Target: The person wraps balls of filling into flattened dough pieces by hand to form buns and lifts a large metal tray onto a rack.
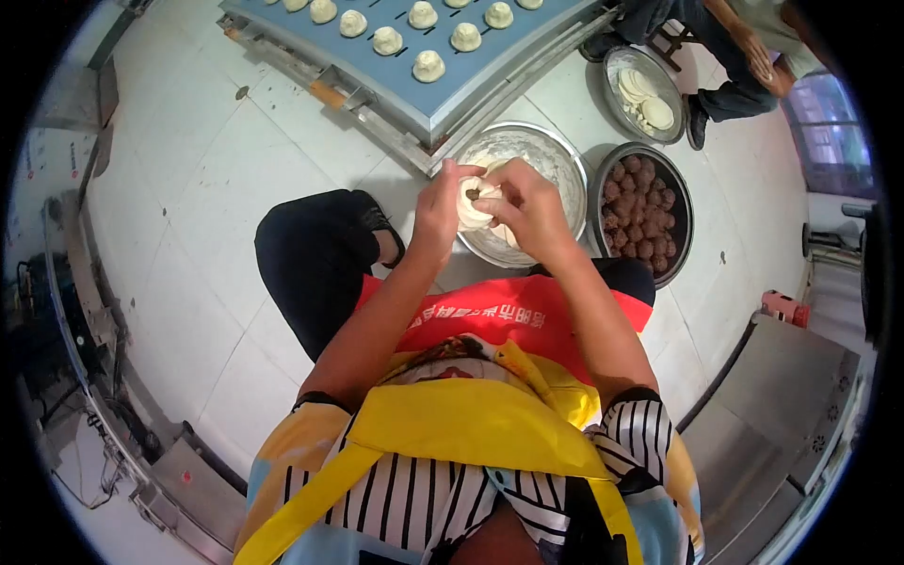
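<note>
So the dough piece is up in the air between both hands, over the near-left part of a floury metal bowl. It's roundish, so no real long axis to speak of. What matters is the opening: it faces up at the camera, with a dark bit of filling showing in the middle.

The left hand has the dough cradled against its left side. The right hand is the one closer to the hole: thumb and forefinger are pinching the rim on the right, thumb tip just beside the filling. Can't really tell what the left fingertips underneath are doing.

Further out, a dark basin of brown filling balls sits just right of the metal bowl. Beyond that there's a pan of flat dough discs, near a seated person's hands, and a blue tray with shaped buns at the top.
</note>
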A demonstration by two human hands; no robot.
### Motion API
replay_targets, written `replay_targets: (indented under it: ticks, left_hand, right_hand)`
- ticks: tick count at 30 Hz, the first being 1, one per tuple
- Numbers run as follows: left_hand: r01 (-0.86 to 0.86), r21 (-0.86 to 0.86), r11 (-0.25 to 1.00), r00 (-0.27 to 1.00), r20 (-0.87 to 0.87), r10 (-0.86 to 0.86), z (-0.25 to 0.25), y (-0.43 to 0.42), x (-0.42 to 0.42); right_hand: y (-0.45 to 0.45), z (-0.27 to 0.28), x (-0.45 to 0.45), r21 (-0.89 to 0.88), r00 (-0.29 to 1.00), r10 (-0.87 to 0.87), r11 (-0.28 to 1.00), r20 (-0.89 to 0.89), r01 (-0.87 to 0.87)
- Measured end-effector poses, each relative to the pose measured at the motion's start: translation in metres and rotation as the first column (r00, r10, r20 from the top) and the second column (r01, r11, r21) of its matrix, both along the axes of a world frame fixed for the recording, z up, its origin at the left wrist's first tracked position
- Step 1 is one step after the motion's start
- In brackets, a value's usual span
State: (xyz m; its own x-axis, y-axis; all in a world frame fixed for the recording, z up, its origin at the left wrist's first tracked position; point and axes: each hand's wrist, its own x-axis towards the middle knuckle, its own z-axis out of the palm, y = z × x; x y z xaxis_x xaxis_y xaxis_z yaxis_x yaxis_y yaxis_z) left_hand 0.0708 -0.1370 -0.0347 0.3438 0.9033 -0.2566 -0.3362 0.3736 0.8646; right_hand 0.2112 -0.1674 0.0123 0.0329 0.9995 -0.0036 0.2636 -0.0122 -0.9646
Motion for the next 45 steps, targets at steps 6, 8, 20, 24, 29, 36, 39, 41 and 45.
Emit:
replay_targets:
  ticks: [6, 8, 20, 24, 29, 36, 39, 41, 45]
  left_hand:
    - [0.113, -0.048, 0.992, 0.989, -0.095, -0.117, 0.003, 0.006, -0.005]
    - [0.172, -0.023, 0.985, 0.968, -0.179, -0.174, 0.010, 0.010, -0.009]
    - [0.039, -0.047, 0.998, 0.973, 0.229, -0.027, -0.020, 0.003, -0.005]
    - [0.280, -0.199, 0.939, 0.959, 0.094, -0.266, -0.011, 0.011, -0.020]
    - [0.348, -0.389, 0.853, 0.904, -0.104, -0.416, 0.017, 0.027, -0.021]
    - [0.299, -0.393, 0.870, 0.938, -0.049, -0.345, 0.021, 0.019, -0.015]
    - [0.258, -0.433, 0.864, 0.958, 0.000, -0.286, 0.027, 0.015, -0.015]
    - [0.286, -0.491, 0.823, 0.958, 0.148, -0.245, 0.022, 0.016, -0.019]
    - [0.377, -0.486, 0.789, 0.926, 0.199, -0.321, 0.023, 0.013, -0.010]
  right_hand:
    - [0.000, -0.002, 0.003, 0.010, 0.990, 0.138, 0.990, 0.007, -0.138]
    - [-0.004, 0.000, 0.000, 0.086, 0.986, 0.164, 0.982, 0.034, -0.166]
    - [0.009, 0.004, -0.013, -0.068, 0.998, -0.011, 0.998, -0.061, 0.007]
    - [0.002, -0.004, -0.012, -0.008, 0.986, 0.137, 0.991, 0.092, -0.137]
    - [0.002, 0.013, -0.022, 0.145, 0.926, 0.112, 0.974, 0.360, -0.174]
    - [0.009, 0.003, -0.007, -0.015, 0.983, 0.032, 0.999, 0.180, -0.030]
    - [0.003, 0.022, -0.013, 0.060, 0.958, 0.106, 0.990, 0.268, -0.126]
    - [-0.004, 0.024, -0.013, 0.152, 0.953, -0.035, 0.988, 0.302, -0.012]
    - [-0.013, 0.006, -0.018, 0.079, 0.956, -0.014, 0.997, 0.294, -0.010]
